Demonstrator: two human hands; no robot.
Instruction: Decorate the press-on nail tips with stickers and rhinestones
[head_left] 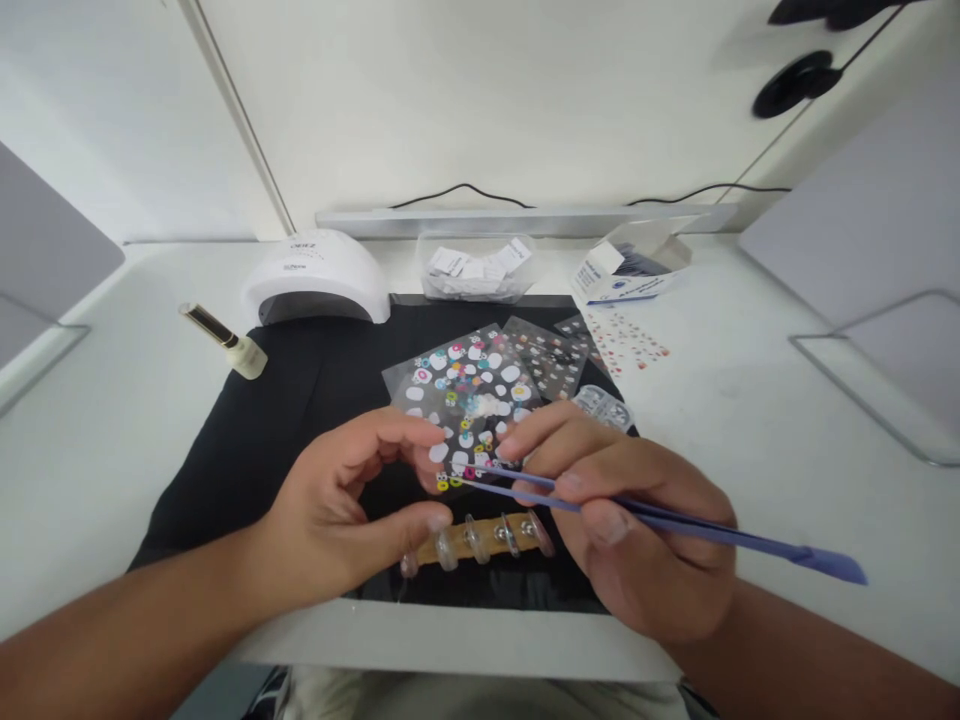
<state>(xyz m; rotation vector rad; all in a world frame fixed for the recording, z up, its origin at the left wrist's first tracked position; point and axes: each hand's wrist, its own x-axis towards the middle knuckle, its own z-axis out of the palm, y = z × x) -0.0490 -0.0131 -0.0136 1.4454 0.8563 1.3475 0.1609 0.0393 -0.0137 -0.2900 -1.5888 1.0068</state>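
Observation:
My right hand (645,520) is closed on blue tweezers (697,527), whose tips point left over the lower edge of a clear sticker sheet (499,378) with white and coloured shapes. My left hand (349,500) is curved with thumb and fingers apart, beside the sheet's lower left edge; nothing shows between them. Just below the tweezer tips, a tan strip (491,540) carries several glossy false nails. More patterned sheets (559,365) lie partly under the first one. A small clear case (602,408) rests by my right fingers.
A white lamp (322,270) stands at the back left, near a polish bottle (246,357) on the black mat (300,390). Behind the mat are a clear tub (480,285) of white packets and an open box (622,280). Metal stands flank the table.

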